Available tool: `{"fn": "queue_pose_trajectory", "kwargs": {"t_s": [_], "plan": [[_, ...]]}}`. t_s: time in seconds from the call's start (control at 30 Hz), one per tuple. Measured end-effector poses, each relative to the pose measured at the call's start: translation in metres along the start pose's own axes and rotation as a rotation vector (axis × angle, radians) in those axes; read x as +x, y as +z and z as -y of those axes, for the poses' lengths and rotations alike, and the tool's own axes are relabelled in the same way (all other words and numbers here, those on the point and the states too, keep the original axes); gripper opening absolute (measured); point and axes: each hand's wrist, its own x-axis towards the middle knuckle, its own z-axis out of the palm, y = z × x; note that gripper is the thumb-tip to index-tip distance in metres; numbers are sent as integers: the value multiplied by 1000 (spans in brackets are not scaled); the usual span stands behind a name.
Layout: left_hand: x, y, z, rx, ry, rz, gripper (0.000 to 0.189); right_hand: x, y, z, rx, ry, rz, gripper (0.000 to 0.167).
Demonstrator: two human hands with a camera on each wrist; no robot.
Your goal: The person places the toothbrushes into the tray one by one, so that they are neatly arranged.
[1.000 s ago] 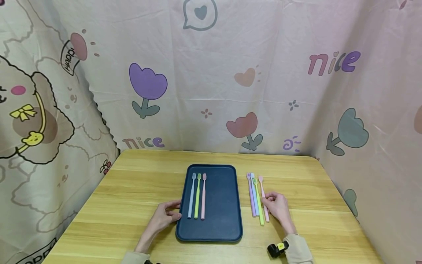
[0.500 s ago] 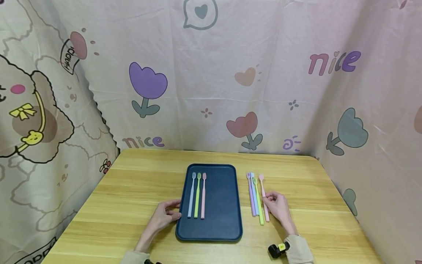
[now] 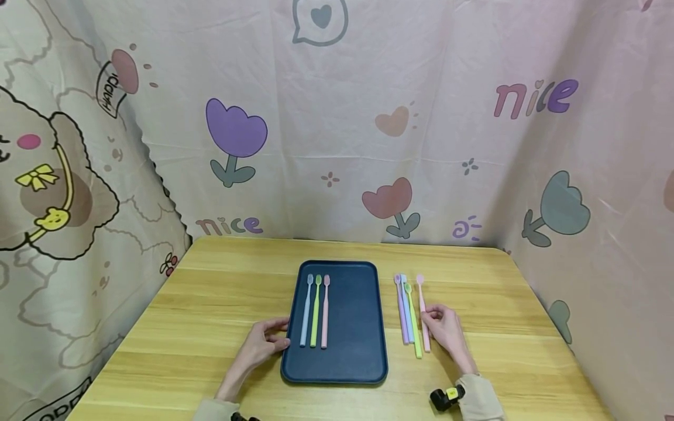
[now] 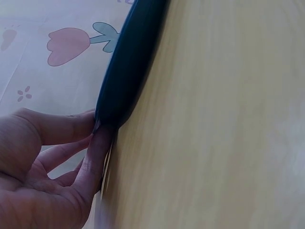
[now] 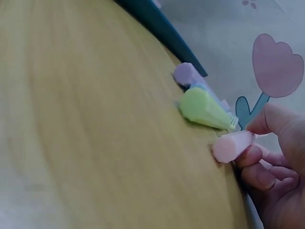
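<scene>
My right hand (image 3: 444, 328) pinches a pink toothbrush (image 3: 421, 297) by its handle, between thumb and fingers, right of the tray; its blunt handle end (image 5: 228, 149) shows in the right wrist view. Just left of it, a green toothbrush (image 3: 415, 327), a blue one (image 3: 404, 291) and a purple one (image 3: 400, 310) lie bunched together on the table. My left hand (image 3: 262, 344) grips the left rim of a dark blue tray (image 3: 353, 368), thumb and finger at its edge (image 4: 125, 71) in the left wrist view. On the tray's left part lie blue (image 3: 306, 313), green (image 3: 316, 310) and pink (image 3: 325, 316) toothbrushes, side by side, heads away from me.
The wooden table (image 3: 210, 292) has a far edge meeting a printed curtain (image 3: 326, 117), which also hangs along both sides. A black wrist camera (image 3: 444, 399) is strapped at the right sleeve (image 3: 480, 397).
The right-hand pink toothbrush has shifted slightly away from me and to the right, widening its gap from the bunch. My left hand and the tray stay where they were.
</scene>
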Motion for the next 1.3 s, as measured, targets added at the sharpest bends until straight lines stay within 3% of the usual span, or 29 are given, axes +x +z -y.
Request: {"fn": "queue_pose_trajectory", "kwargs": {"t_s": [0.3,0.57,0.9,1.3], "plan": [[0,1,-2,5,-3,-5,56,-2,-5,10,178,65,73,27],[0,1,-1,-2,1,1,56,-4,-12,24,314,56,164,33],[1,0,0,-3,0,-1,57,-15,-10,50,360,-13,203,35],[1,0,0,-4,8,10,57,-22,18,75,321,-53,211,29]]}}
